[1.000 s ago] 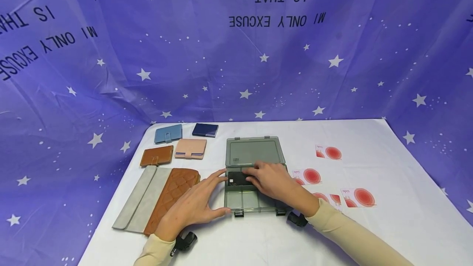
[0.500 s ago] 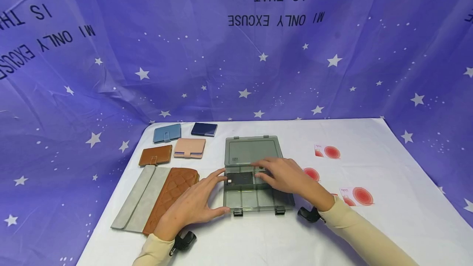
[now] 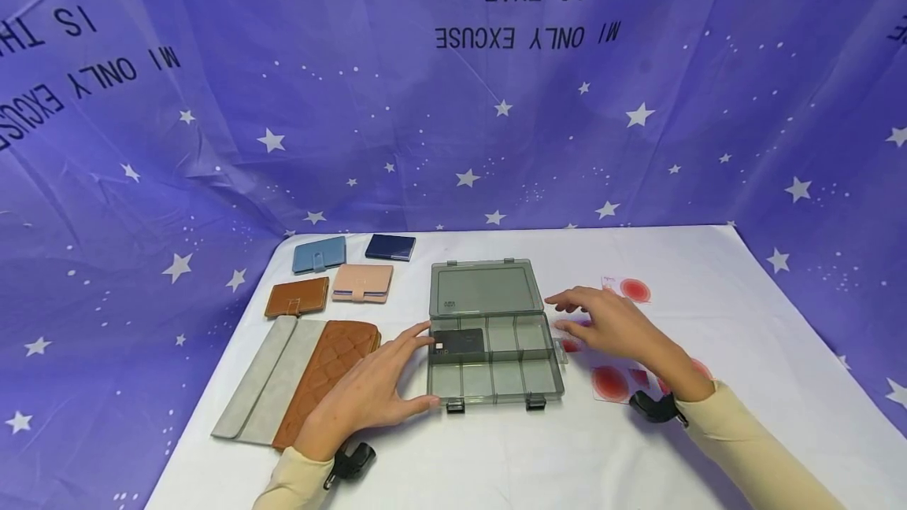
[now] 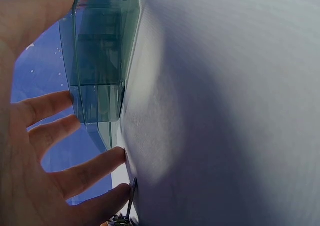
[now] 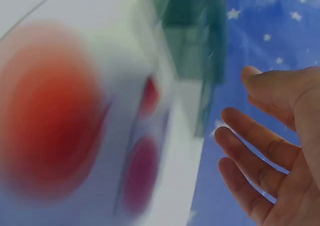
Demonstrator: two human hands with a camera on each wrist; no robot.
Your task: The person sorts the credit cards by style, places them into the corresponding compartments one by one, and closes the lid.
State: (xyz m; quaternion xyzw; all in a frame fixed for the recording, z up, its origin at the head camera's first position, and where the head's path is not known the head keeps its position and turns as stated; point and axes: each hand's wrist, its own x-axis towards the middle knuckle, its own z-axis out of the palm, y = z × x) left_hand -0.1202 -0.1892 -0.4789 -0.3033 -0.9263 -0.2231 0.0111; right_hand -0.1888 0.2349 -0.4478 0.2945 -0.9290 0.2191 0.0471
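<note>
A grey see-through compartment box [image 3: 476, 378] lies on the white table with its lid [image 3: 487, 288] folded back. A black card [image 3: 464, 342] with a small pale square lies in the back left part, across the dividers. My left hand [image 3: 372, 392] stays at the box's left side, fingers spread and fairly straight. In the left wrist view its thumb [image 4: 45, 13] and forefinger reach the box's edge. My right hand [image 3: 616, 325] hovers to the right of the box, fingers loosely bent and holding nothing. Below it lie white cards with red circles [image 3: 610, 384], partly hidden by hand and wrist.
A grey and brown quilted pouch [image 3: 333, 368] lies beside my left forearm. Behind it are a brown card holder [image 3: 298, 297], a pink one [image 3: 362, 282], a blue one [image 3: 319, 256] and a navy one [image 3: 390, 247]. Another red-circled card [image 3: 635, 290] lies farther back.
My right hand has come off the black card and moved right, out of the box, leaving the card inside. The left hand has kept its place.
</note>
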